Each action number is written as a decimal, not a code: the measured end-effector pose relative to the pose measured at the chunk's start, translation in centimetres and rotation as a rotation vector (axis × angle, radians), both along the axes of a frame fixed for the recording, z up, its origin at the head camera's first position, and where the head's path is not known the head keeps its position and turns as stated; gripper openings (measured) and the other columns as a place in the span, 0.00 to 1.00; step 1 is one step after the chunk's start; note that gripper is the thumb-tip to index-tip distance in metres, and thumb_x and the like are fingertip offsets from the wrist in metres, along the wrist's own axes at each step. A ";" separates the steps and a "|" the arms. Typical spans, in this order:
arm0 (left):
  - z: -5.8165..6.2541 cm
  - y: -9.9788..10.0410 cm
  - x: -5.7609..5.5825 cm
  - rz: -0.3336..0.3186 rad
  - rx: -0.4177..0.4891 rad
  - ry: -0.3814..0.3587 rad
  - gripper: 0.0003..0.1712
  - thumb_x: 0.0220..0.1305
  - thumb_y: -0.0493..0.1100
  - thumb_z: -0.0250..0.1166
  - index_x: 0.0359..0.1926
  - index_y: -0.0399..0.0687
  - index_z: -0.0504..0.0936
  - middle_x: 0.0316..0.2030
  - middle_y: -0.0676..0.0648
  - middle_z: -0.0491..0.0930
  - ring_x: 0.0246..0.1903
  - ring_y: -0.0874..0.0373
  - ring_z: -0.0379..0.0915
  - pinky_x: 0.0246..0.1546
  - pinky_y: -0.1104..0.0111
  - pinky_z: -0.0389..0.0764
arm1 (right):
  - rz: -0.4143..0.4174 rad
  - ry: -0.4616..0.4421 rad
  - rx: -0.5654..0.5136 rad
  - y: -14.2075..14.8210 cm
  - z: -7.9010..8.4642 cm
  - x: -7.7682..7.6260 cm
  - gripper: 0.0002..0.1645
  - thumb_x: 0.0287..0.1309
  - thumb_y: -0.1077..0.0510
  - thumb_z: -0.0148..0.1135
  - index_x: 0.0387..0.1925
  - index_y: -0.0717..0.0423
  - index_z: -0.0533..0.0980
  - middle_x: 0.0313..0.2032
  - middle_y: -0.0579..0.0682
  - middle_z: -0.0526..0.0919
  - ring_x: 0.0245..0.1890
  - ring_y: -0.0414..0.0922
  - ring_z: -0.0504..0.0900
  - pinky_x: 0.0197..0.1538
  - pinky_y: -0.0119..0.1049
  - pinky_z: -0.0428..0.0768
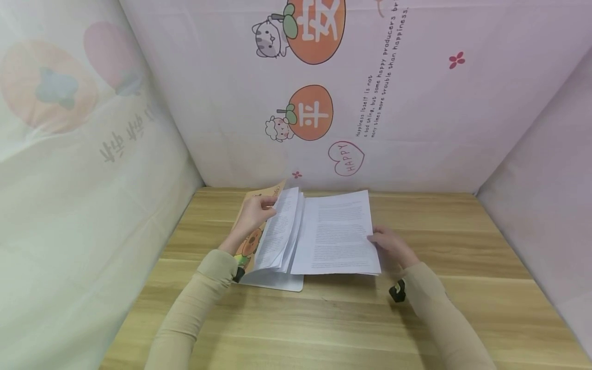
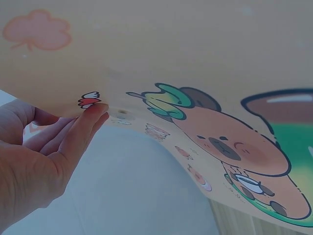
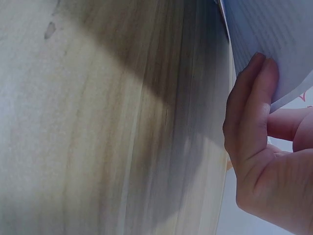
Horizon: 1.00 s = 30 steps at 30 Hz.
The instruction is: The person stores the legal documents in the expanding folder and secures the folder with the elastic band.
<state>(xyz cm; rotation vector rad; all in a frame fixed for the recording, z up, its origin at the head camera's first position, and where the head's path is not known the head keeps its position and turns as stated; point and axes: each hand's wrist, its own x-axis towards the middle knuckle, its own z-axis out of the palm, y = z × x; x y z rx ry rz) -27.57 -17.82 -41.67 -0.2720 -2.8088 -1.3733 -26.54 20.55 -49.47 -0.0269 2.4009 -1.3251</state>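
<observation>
Near the back of the table, a folder with an orange cartoon cover (image 1: 252, 245) stands partly raised, its pale lower panel (image 1: 273, 280) lying on the wood. My left hand (image 1: 253, 213) pinches the edge of that cover between thumb and fingers; the left wrist view shows a capybara drawing (image 2: 230, 142) on it. Fanned printed pages (image 1: 280, 231) stand beside the cover. To the right, a wide printed sheet (image 1: 339, 234) spreads out, more paper showing under its lower corner. My right hand (image 1: 390, 245) pinches its right edge, fingers beneath and thumb on the other side.
The wooden table (image 1: 342, 329) runs up to a white cloth backdrop (image 1: 416, 128) printed with cartoons and lettering. More cloth walls close in the left side (image 1: 92, 205) and right side (image 1: 546, 169). Black wrist devices (image 1: 398, 291) sit at both cuffs.
</observation>
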 end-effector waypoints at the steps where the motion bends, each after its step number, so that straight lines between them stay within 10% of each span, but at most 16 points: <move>1: 0.0 0.0 0.0 0.001 0.001 -0.002 0.25 0.61 0.34 0.59 0.60 0.35 0.78 0.57 0.34 0.81 0.52 0.41 0.82 0.51 0.57 0.85 | -0.003 -0.001 0.000 0.0 0.0 0.0 0.24 0.70 0.57 0.48 0.57 0.74 0.70 0.45 0.60 0.83 0.41 0.45 0.79 0.46 0.33 0.72; 17: 0.0 0.2 0.0 -0.006 0.014 0.001 0.25 0.61 0.34 0.59 0.61 0.35 0.78 0.57 0.34 0.80 0.52 0.41 0.82 0.51 0.57 0.85 | -0.018 -0.004 0.022 -0.7 0.5 0.3 0.27 0.69 0.55 0.49 0.60 0.72 0.68 0.51 0.64 0.80 0.50 0.53 0.77 0.57 0.47 0.73; 30: 0.1 0.3 0.1 -0.005 0.023 -0.006 0.25 0.61 0.33 0.59 0.61 0.33 0.77 0.57 0.33 0.80 0.52 0.41 0.82 0.52 0.55 0.84 | 0.002 -0.003 -0.048 -0.5 0.3 0.2 0.27 0.69 0.58 0.48 0.60 0.74 0.66 0.48 0.62 0.81 0.44 0.46 0.79 0.51 0.37 0.75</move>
